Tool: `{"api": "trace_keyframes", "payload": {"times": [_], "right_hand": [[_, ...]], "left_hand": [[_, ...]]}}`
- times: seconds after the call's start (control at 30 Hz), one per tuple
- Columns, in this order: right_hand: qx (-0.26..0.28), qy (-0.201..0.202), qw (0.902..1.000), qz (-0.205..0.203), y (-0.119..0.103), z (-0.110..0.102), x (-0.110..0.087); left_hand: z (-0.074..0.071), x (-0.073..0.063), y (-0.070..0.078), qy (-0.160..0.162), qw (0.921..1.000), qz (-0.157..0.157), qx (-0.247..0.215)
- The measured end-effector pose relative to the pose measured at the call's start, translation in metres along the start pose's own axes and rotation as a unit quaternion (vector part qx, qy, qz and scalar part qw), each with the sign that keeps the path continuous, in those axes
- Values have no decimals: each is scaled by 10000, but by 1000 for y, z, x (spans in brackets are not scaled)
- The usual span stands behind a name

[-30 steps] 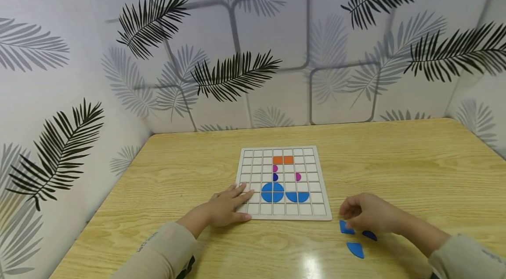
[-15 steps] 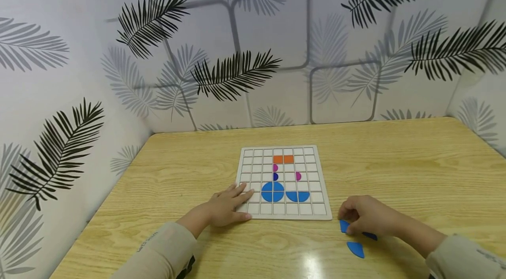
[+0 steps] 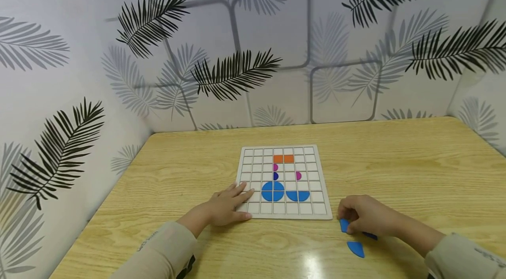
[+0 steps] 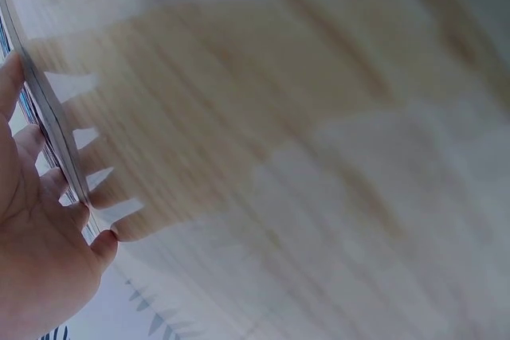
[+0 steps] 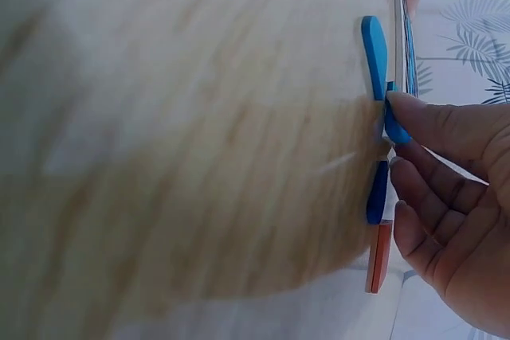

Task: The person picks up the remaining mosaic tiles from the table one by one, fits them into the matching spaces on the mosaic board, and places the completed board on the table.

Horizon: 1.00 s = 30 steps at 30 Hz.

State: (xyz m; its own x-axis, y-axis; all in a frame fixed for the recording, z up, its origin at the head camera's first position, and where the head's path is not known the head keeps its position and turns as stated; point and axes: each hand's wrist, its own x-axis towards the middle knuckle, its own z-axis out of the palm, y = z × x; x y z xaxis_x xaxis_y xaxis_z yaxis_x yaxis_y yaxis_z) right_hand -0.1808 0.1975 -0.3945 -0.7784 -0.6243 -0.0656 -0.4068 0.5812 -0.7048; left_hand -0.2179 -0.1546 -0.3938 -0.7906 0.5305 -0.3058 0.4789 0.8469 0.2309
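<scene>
A white grid board (image 3: 284, 213) lies on the table, with blue, orange, magenta and dark blue pieces in its squares. My left hand (image 3: 229, 207) rests on its lower left corner, fingers spread. Right of the board, my right hand (image 3: 367, 215) pinches a blue piece (image 3: 344, 226) between thumb and fingers. In the right wrist view, the thumb presses on this blue piece (image 5: 396, 127), which looks slightly tilted. Just below the hand lies a blue quarter-circle piece (image 3: 356, 249). A dark blue piece (image 3: 370, 236) is partly hidden under the hand.
The wooden table (image 3: 189, 160) runs back to a wall (image 3: 272, 94) with a leaf pattern. In the right wrist view, an orange piece (image 5: 379, 257) stands beyond the dark blue one, close to the fingers.
My right hand has lowered slightly and closed its thumb and fingers on the blue piece, covering more of it. The left hand and the pieces on the board stay put.
</scene>
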Motion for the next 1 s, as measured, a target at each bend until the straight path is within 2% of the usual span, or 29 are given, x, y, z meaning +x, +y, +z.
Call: {"api": "trace_keyframes", "payload": {"times": [0.33,0.7,0.87,1.0], "right_hand": [[100,205,9997,-33,1,0,0],[-37,857,9958,332,2,-1,5],[25,1014,9938,463,-3,-1,12],[173,1134,9921,505,-7,0,18]], "left_hand": [[-1,0,0,4,10000,4,27],[3,3,-5,-1,10000,3,21],[9,7,-10,77,9999,77,55],[7,6,-8,41,10000,62,37]]}}
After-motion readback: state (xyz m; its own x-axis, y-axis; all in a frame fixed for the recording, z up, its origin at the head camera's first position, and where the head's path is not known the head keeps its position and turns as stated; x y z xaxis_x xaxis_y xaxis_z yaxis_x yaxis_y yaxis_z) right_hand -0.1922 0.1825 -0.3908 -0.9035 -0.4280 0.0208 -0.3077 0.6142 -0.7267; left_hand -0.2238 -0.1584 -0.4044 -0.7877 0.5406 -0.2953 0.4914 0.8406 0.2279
